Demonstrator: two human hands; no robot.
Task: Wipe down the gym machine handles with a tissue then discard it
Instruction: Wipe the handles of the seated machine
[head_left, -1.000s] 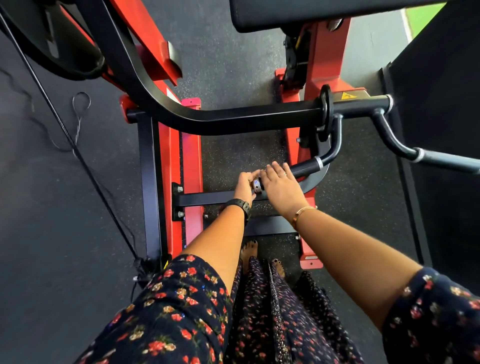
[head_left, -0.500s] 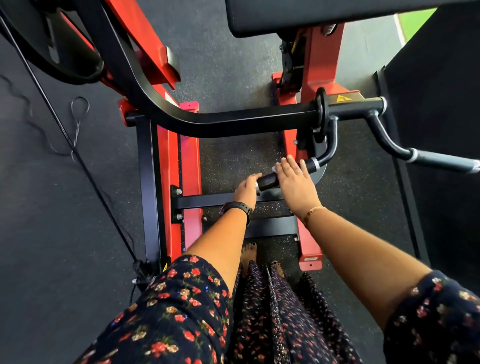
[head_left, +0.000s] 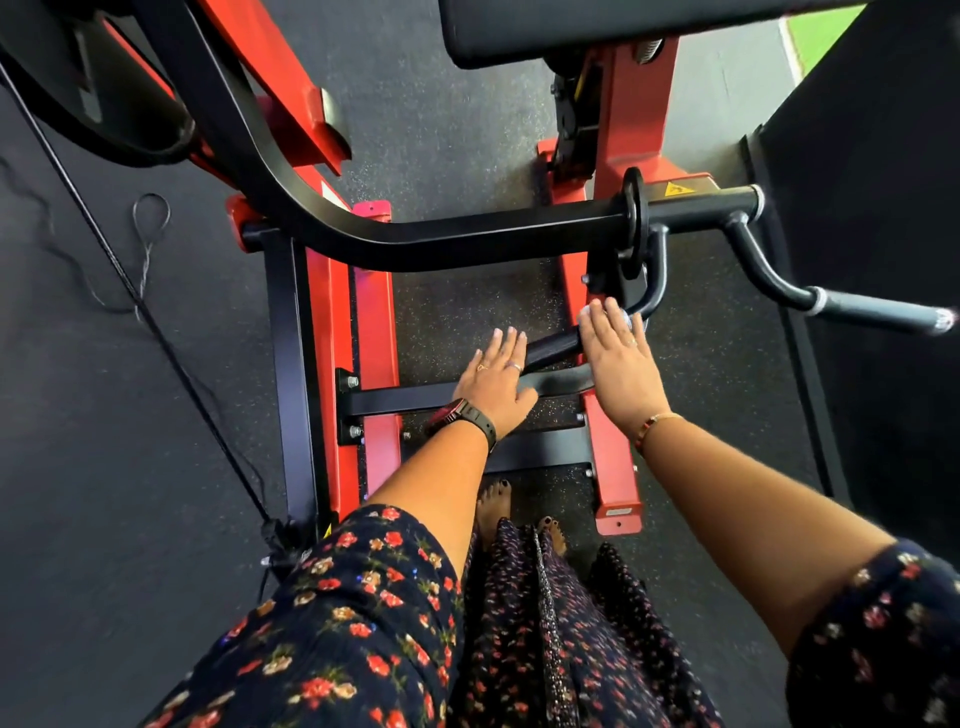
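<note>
The near black handle (head_left: 554, 347) of the red and black gym machine (head_left: 615, 130) runs slanted between my hands. My right hand (head_left: 618, 364) lies flat over its upper part by the bend, fingers stretched out, pressing a white tissue (head_left: 585, 312) that peeks out at the fingertips. My left hand (head_left: 493, 387), with a black watch on the wrist, rests on the handle's lower end with straight fingers, not gripping it. A second handle (head_left: 878, 313) sticks out to the right, untouched.
A thick black curved arm (head_left: 415, 239) crosses above the hands. Red frame rails (head_left: 324, 364) stand left and right of the speckled floor. A black seat pad (head_left: 571, 31) sits at the top. A thin cable (head_left: 150, 322) slants across the left floor. My feet (head_left: 493, 506) are below.
My right hand has slid up the handle towards the bend. My left hand has let go of the handle's end and now lies flat with fingers out.
</note>
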